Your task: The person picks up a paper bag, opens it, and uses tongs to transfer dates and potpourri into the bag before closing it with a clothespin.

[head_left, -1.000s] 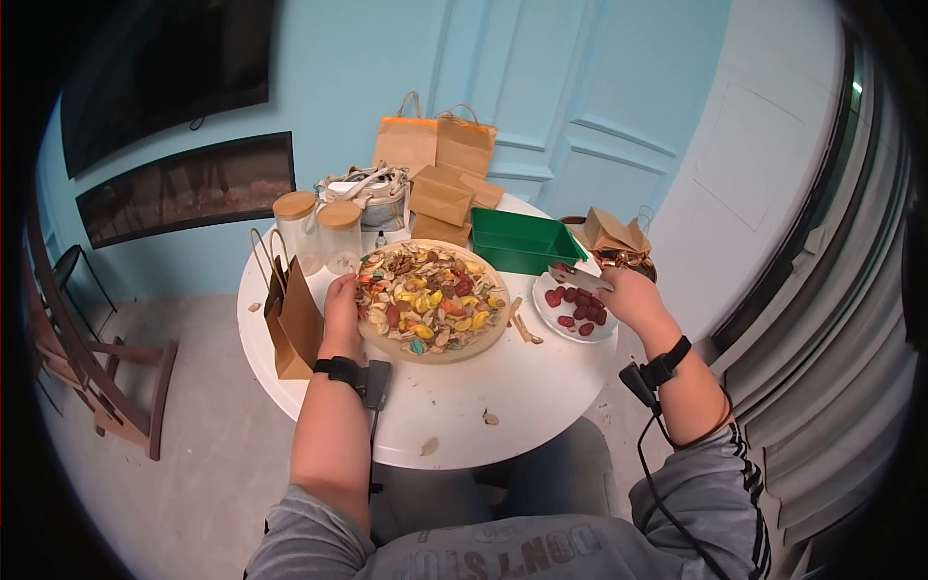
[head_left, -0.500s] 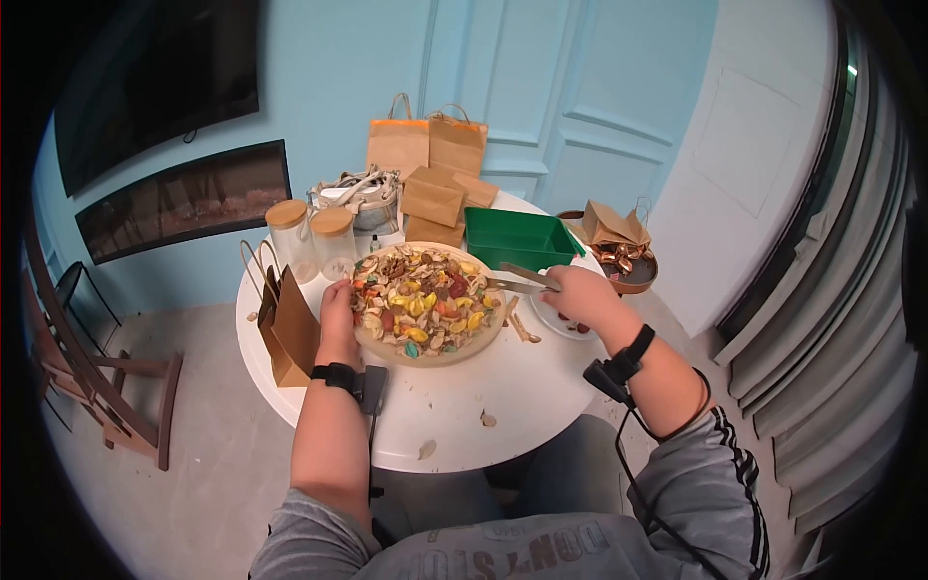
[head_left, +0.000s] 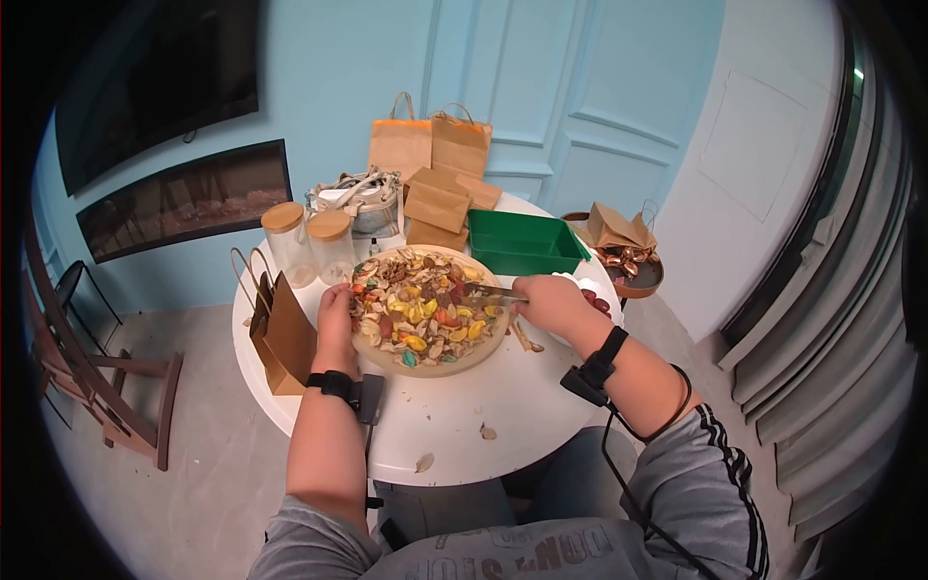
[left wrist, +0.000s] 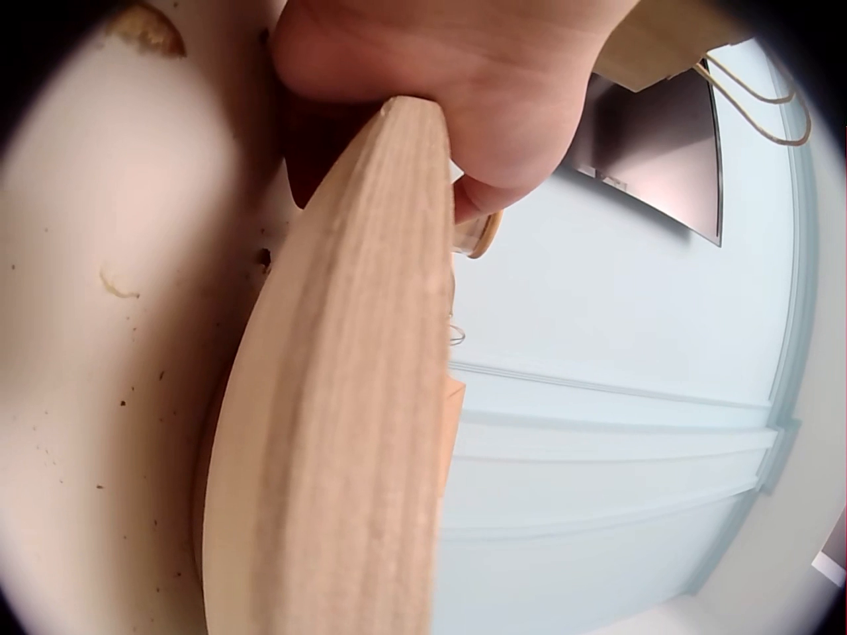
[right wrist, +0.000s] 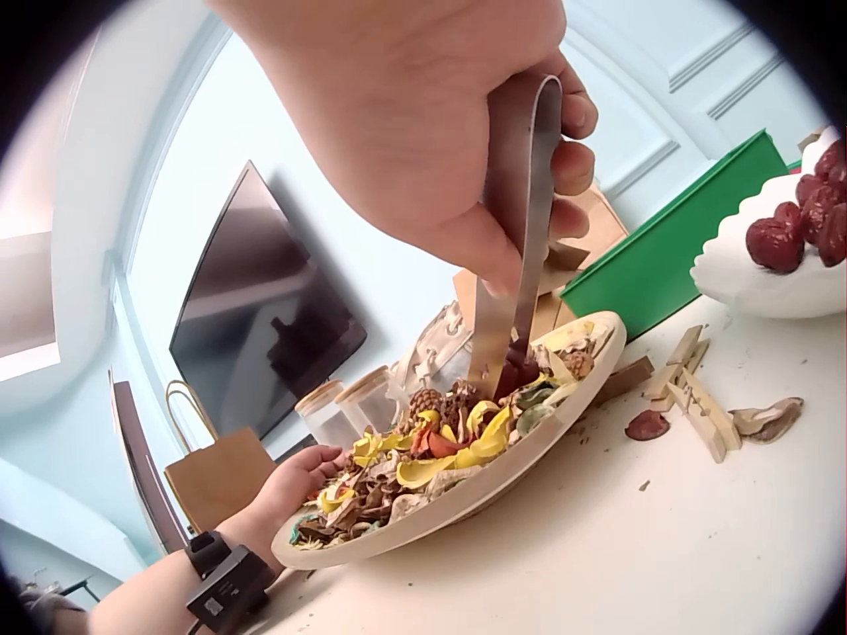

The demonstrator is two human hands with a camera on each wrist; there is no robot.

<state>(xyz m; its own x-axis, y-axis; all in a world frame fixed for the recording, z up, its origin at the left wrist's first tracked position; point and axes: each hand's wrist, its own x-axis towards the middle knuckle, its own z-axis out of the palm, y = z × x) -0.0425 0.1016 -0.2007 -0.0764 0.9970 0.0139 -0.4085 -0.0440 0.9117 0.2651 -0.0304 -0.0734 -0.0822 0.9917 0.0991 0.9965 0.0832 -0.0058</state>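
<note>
My left hand [head_left: 335, 317] grips the left rim of a round wooden plate [left wrist: 357, 397], which is heaped with potpourri [head_left: 425, 314] of dried petals, yellow and orange pieces and small cones. My right hand [head_left: 556, 304] holds metal tongs [right wrist: 536, 199], the bend of the tongs up by the curled fingers. Their tips reach down into the potpourri at the plate's right side, close to a dark red piece; cannot tell if they pinch it. Right of that hand stands a white scalloped dish [right wrist: 735, 285] with red dates [right wrist: 778, 242], partly hidden by the hand in the head view.
Behind the plate sits a green bin [head_left: 527, 244]. Lidded jars [head_left: 332, 249] and a brown paper bag [head_left: 282, 333] stand at left; more bags [head_left: 435, 203] and a basket [head_left: 360, 201] at the back. Wooden pegs [right wrist: 702, 410] and fallen petals [right wrist: 768, 421] lie right of the plate.
The right hand has moved left with the tongs, from over the dates to the potpourri, and their tips have dipped into it. The left hand stays on the plate's rim.
</note>
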